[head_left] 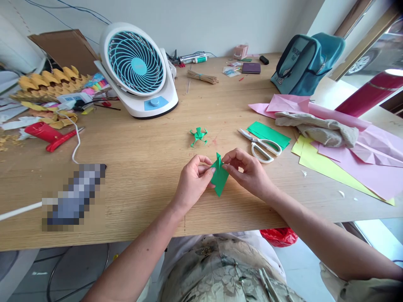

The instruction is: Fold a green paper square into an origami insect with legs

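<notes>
Holding a folded green paper (219, 177) just above the front of the table (141, 184), with a narrow tip upward. Clamped at one edge between thumb and fingers of the left hand (195, 178), pinched near the top by those of the right hand (247, 170) (partly hiding both edges). Just beyond, a small green paper figure (198, 135). Near the right hand, scissors (271, 145) overlapping green sheets (267, 131). Farther right, greyish fabric (317, 128) on pink sheets (374, 172); back left, a fan (137, 65).
</notes>
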